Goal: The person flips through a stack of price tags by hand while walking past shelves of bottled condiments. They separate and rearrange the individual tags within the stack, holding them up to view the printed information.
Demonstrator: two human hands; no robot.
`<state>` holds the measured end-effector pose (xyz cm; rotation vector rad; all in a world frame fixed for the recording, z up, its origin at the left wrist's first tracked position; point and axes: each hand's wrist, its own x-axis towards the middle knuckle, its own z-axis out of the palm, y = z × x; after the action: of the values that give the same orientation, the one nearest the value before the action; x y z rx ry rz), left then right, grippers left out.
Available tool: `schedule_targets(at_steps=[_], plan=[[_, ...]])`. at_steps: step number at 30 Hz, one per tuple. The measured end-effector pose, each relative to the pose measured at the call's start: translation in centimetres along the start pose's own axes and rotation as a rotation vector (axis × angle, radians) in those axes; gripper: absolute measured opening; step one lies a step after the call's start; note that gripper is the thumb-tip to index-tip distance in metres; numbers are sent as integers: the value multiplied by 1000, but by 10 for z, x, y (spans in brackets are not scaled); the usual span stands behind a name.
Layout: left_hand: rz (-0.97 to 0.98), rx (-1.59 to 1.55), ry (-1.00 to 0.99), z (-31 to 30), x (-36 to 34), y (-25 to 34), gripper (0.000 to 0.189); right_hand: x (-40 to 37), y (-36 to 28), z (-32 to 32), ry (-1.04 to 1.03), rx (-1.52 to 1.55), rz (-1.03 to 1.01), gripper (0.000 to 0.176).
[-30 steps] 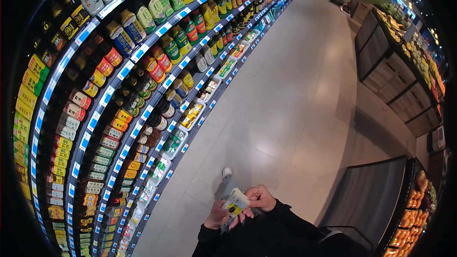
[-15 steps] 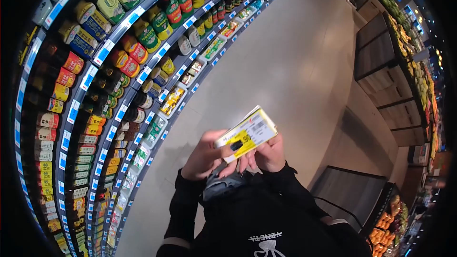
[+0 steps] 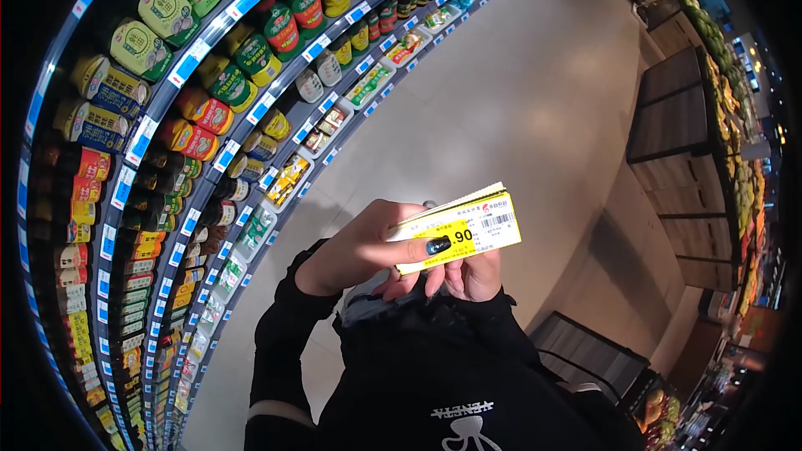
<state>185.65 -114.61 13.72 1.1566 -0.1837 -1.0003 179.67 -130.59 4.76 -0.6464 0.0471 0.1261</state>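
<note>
Stack of yellow price tags [image 3: 480, 225] held at chest, above aisle floor [image 3: 518, 100]. Left hand [image 3: 355, 249] pinches it, thumb on top; right hand [image 3: 474, 274] grasps its underside. Bottle shelves [image 3: 209, 117] on the left.

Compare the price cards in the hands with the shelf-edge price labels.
The price cards are yellow and white with a barcode; the shelf labels are blue and white. The price cards are stacked loose in the left hand and right hand; the shelf labels sit singly along the rails. Both are small printed rectangles.
</note>
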Motion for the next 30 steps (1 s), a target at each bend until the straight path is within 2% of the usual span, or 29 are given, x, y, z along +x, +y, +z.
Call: schedule_targets(at_steps=[2,3,5,6,9,11,13,15,17,19,24,27,30], plan=[[-27,5,12,-9,25,10,27,25,-14,-7,44,30,48,19],[-57,16,12,-13,38,15,26,38,-22,-9,35,25,65,19],[-27,-1,38,-17,63,24,26,65,-41,-9,201,86,187,15],[-10,-30,81,-17,74,31,26,79,-48,-19,111,90,199,20],[82,-84,176,-18,102,42,28,114,-73,-33,73,61,247,22],[136,-87,202,-20,121,49,30,135,-85,-37,22,60,258,14],[154,-111,229,-21,139,48,33,151,-89,-47,5,76,260,17],[153,-265,370,-20,154,45,33,167,-90,-62,-52,85,298,19],[205,-321,392,-23,165,40,33,180,-93,-66,-106,99,337,21],[245,-414,350,-24,172,36,31,189,-97,-63,-71,21,344,25],[287,-450,452,-24,180,30,31,208,-91,-85,-283,32,391,38],[313,-429,527,-26,178,33,33,217,-88,-87,-369,201,511,28],[323,-414,536,-25,173,41,31,216,-82,-85,-352,223,487,25]])
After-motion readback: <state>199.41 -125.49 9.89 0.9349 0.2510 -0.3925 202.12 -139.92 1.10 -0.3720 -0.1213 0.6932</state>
